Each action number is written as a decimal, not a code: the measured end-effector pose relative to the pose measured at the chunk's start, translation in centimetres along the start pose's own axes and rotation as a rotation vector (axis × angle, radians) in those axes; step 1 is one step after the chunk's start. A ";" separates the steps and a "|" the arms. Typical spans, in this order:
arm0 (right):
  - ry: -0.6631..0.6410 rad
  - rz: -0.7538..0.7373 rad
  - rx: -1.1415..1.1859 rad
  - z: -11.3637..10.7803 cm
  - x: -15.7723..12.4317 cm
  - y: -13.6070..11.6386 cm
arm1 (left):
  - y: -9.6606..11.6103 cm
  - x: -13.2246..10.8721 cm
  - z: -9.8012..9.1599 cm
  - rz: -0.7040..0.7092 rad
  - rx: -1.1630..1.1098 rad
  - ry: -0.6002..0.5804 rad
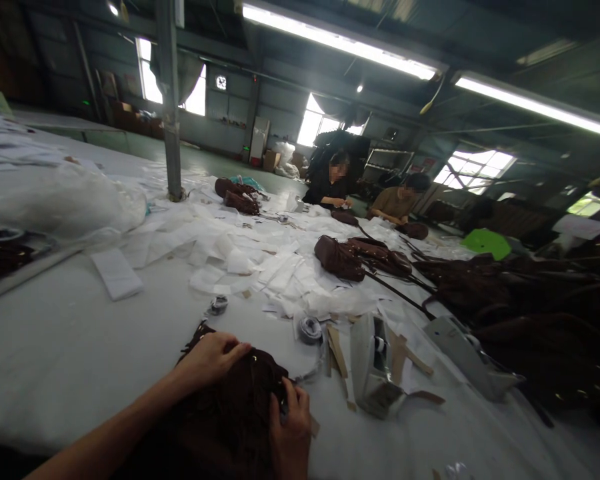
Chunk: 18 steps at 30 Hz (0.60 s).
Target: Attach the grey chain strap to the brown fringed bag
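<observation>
A dark brown bag (pixel 230 407) with small gold-coloured metal fittings lies at the table's near edge, close to my body. My left hand (pixel 213 357) rests along its upper left edge, fingers bent over the material with the thumb toward the middle. On the bag's right side my right hand (pixel 291 420) grips the edge, its fingers curled around the material near a metal fitting. The bag's lower part is dark and hard to make out. Just beyond it lie a grey roll (pixel 310 329) and a smaller grey roll (pixel 219 305).
A tape dispenser (pixel 373 373) stands right of the bag among cardboard strips (pixel 336 350); a second dispenser (pixel 467 353) lies farther right. White wrapping sheets (pixel 275 260) cover mid-table. Brown bags (pixel 340 257) pile up at right. Two people (pixel 333 187) work across the table. A post (pixel 170 113) rises at left.
</observation>
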State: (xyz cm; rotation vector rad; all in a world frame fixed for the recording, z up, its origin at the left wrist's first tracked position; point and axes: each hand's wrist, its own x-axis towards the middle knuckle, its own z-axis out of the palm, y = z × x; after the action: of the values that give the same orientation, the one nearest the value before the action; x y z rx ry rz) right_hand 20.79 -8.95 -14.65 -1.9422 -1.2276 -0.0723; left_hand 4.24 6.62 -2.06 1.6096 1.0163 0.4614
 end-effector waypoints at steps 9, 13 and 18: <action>-0.005 -0.015 0.013 -0.6 0.1 -1.0 | -0.8 -1.1 0.3 -0.437 -0.647 -0.151; 0.039 -0.048 0.011 -0.6 0.2 -1.0 | -0.7 -2.3 1.6 -0.595 -0.910 -0.166; 0.084 -0.101 -0.008 -0.6 0.3 -1.0 | -2.2 -3.9 3.7 -0.658 -1.080 -0.172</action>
State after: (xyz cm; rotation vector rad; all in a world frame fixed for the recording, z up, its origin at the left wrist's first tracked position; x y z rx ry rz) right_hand 20.35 -8.95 -13.53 -1.8643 -1.2707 -0.2099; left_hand 4.02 1.31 -4.38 0.3127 0.8570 0.3082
